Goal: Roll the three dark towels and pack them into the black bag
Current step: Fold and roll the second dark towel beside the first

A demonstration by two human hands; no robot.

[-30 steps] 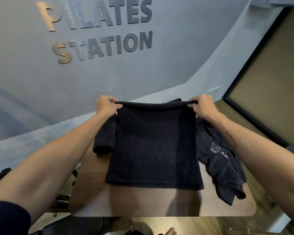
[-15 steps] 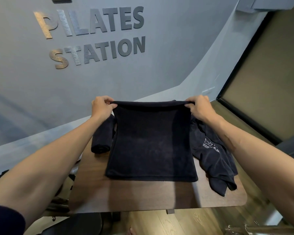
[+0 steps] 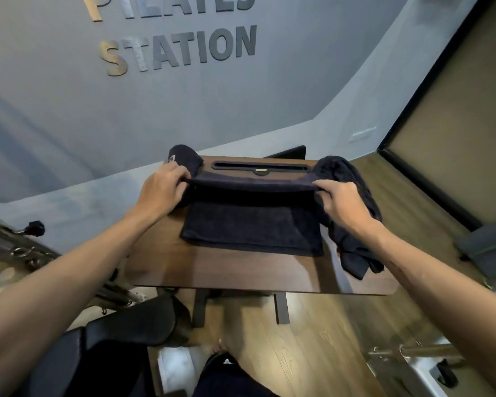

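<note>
The second of three rolls looks to be starting. A flat dark towel (image 3: pixel 252 230) lies mid-bench (image 3: pixel 226 273); the left hand (image 3: pixel 162 190) and right hand (image 3: pixel 341 202) each pinch a far corner, lifting that edge toward the near side. A rolled towel (image 3: pixel 184 159) sits far left, a crumpled towel (image 3: pixel 352 236) right. Next, I judge, both hands must tuck the edge under evenly. No bag is visible.

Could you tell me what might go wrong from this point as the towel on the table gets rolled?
1. The left hand and right hand pinch only the far corners of the middle towel, so the roll may start loose or skewed.
2. The crumpled towel beside the right hand overhangs the table edge and could be knocked off.
3. The rolled towel by the left hand might get nudged off.
</note>
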